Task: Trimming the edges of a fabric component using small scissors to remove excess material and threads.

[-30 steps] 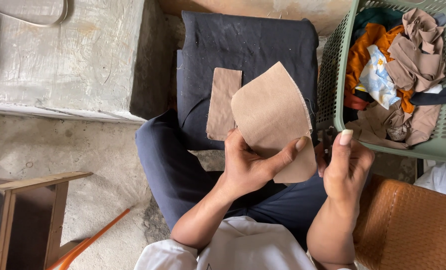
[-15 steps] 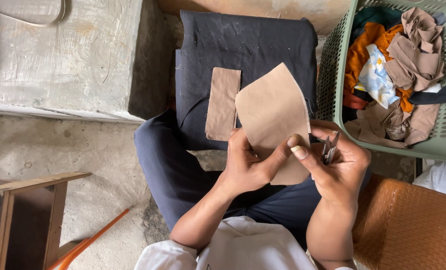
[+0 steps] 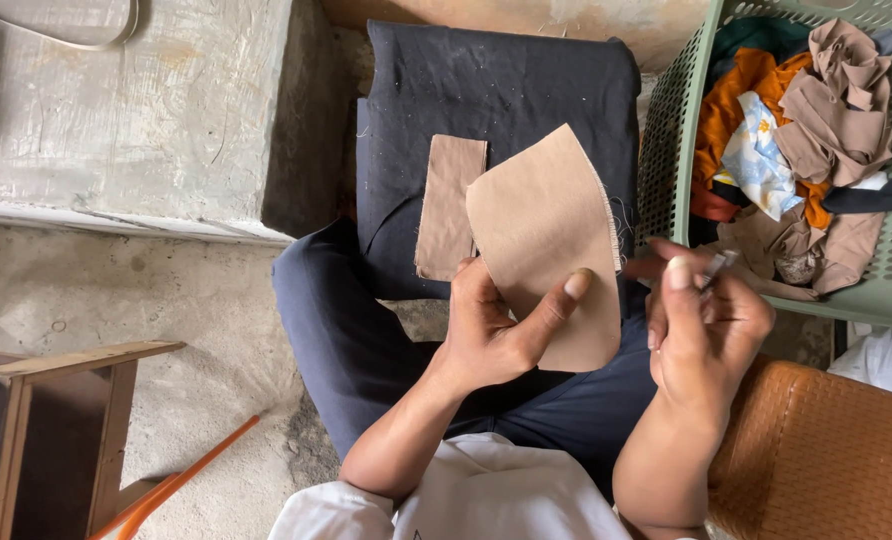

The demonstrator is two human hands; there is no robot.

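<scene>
Your left hand (image 3: 491, 335) pinches the tan patch (image 3: 551, 240) above your lap; your right hand (image 3: 706, 320) is closed on a small metal tool (image 3: 714, 268). Loosen that thumb and the patch could slide onto the strip (image 3: 448, 205) beyond.

The right hand (image 3: 706, 335), earlier touching the tan fabric piece (image 3: 546, 240), now sits just right of it, apart.
</scene>
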